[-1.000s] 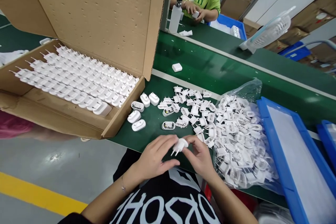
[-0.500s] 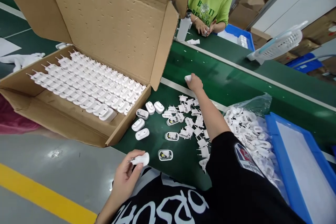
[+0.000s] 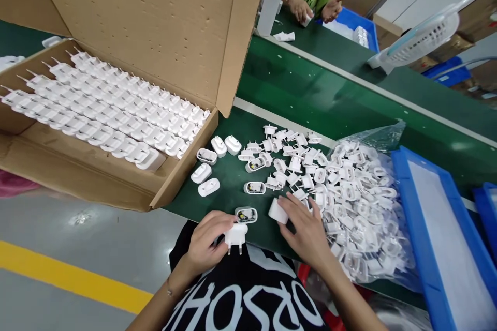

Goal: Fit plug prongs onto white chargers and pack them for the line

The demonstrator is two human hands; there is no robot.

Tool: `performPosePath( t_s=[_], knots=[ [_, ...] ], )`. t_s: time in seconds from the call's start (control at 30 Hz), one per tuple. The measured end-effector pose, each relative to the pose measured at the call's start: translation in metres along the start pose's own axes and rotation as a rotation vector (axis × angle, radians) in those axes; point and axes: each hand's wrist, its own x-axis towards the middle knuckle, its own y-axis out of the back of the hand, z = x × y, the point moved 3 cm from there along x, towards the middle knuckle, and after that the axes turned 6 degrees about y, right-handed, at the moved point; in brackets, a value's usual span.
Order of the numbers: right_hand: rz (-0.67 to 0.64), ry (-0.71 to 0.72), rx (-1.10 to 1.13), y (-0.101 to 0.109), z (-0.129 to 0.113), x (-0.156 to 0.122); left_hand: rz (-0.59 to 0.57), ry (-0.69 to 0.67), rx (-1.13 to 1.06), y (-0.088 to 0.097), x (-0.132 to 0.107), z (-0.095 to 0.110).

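Note:
My left hand (image 3: 212, 240) grips a white two-pin plug cover (image 3: 235, 237) near the table's front edge, its pins pointing toward me. Just right of it, my right hand (image 3: 305, 222) is closed on a white charger housing (image 3: 278, 211). Between and beyond the hands stands an open charger housing (image 3: 246, 215) with parts showing inside. Behind it are another open housing (image 3: 254, 187) and one more (image 3: 255, 164). Several chargers, among them a closed one (image 3: 208, 187), stand to the left. A loose heap of plug covers (image 3: 295, 164) lies beyond my right hand.
An open cardboard box (image 3: 186, 181) with rows of chargers stands at left. At right are a clear bag of white plug parts (image 3: 361, 207) and a blue tray (image 3: 435, 248). Across the green partition (image 3: 310, 80), a co-worker's hands (image 3: 301, 9) work beside a white bottle (image 3: 269, 8).
My right hand has come back from the far side toward me with the white housing. My left hand has moved right, turning the plug cover so its pins point toward me.

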Motion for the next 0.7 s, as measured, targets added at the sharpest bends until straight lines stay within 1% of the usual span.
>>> performPosePath(
  t_s=[0.03,0.1,0.13,0.17,0.2,0.27,0.3,0.33,0.37,0.47,0.53,0.57,0.6,0.67,0.7],
  knots=[
    [0.024,-0.030,-0.018,-0.006,-0.005,-0.004,0.010,-0.028,0.010,0.000,-0.001,0.002],
    [0.140,-0.079,-0.032,-0.010,-0.014,-0.005,0.005,-0.064,0.041,-0.001,-0.002,0.005],
    [0.195,-0.048,0.000,-0.010,-0.021,-0.002,-0.013,-0.070,0.056,-0.003,-0.003,0.007],
    [0.222,0.037,0.063,-0.008,-0.029,0.002,-0.036,-0.072,0.065,-0.005,-0.004,0.008],
    [0.223,0.154,0.153,-0.007,-0.038,0.006,-0.058,-0.072,0.065,-0.007,-0.004,0.009],
    [0.179,0.372,0.343,-0.006,-0.056,0.016,-0.085,-0.065,0.044,-0.011,-0.006,0.011],
    [0.164,0.426,0.418,-0.006,-0.061,0.020,-0.089,-0.055,0.025,-0.012,-0.007,0.010],
    [0.173,0.426,0.485,-0.006,-0.063,0.024,-0.077,-0.043,0.006,-0.012,-0.009,0.010],
    [0.204,0.378,0.543,-0.006,-0.062,0.028,-0.054,-0.018,-0.001,-0.011,-0.010,0.008],
    [0.285,0.148,0.671,-0.004,-0.048,0.037,0.007,0.153,0.097,-0.006,-0.012,-0.002],
    [0.263,0.061,0.704,-0.004,-0.039,0.042,-0.027,0.278,0.190,-0.006,-0.011,-0.008],
    [0.232,0.061,0.707,-0.004,-0.037,0.044,-0.070,0.312,0.219,-0.008,-0.009,-0.011],
    [0.197,0.076,0.705,-0.005,-0.036,0.047,-0.111,0.317,0.236,-0.010,-0.007,-0.012],
    [0.133,0.102,0.681,-0.009,-0.037,0.050,-0.166,0.280,0.260,-0.017,-0.004,-0.013],
    [0.111,0.105,0.663,-0.011,-0.039,0.050,-0.173,0.259,0.268,-0.020,-0.004,-0.014]
  ],
)
